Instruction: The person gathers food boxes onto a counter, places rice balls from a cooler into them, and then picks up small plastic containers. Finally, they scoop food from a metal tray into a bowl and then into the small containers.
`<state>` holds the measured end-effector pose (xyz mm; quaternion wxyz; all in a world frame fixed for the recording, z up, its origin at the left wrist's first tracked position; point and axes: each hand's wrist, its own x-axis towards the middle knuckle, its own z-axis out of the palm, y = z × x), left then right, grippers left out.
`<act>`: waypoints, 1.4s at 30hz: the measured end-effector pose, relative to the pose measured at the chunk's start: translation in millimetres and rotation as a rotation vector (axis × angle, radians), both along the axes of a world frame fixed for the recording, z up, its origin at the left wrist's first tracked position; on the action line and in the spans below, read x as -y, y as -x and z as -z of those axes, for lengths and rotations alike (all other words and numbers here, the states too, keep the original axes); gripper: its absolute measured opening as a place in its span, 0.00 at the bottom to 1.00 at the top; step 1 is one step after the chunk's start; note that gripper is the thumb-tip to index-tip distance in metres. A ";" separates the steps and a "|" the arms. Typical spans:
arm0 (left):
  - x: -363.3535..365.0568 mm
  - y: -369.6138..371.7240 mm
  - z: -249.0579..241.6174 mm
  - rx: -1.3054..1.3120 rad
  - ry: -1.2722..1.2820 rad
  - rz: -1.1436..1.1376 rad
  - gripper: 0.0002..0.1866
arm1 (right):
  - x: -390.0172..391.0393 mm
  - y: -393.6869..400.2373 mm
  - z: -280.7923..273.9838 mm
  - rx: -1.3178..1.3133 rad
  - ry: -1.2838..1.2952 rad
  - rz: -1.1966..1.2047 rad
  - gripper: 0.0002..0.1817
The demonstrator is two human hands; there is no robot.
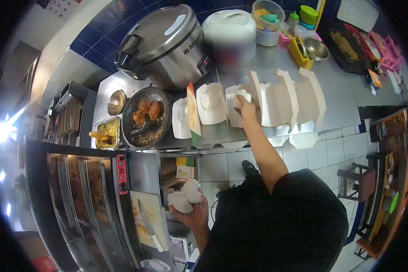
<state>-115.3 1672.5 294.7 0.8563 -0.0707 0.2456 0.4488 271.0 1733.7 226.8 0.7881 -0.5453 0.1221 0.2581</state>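
Note:
My right hand (245, 110) reaches into an open white paper food box (233, 119) in the row on the steel counter. Its fingers are closed on a white wrapped bundle (243, 95); the contents cannot be made out. Low on the left, my left hand (196, 216) cups two more rounded white bundles (181, 201), away from the boxes. A similar white bundle (209, 101) lies in the neighbouring open box (211, 119). Farther left, another box (181, 129) stands beside an upright printed lid (194, 113). To the right, more boxes (269, 106) have raised flaps.
Left of the boxes sits a dark stone mortar (128, 131) with brown food, near a metal tray (99, 145). A large steel cooker (167, 50) and white rice cooker (229, 27) stand behind. A knife (147, 220) lies on a cutting board (138, 235) beside a glass cabinet (77, 190).

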 end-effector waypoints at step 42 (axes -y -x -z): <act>9.3 -470.5 102.7 -1.049 -0.390 0.641 0.22 | 205.8 -125.7 47.2 -0.183 0.038 -0.067 0.27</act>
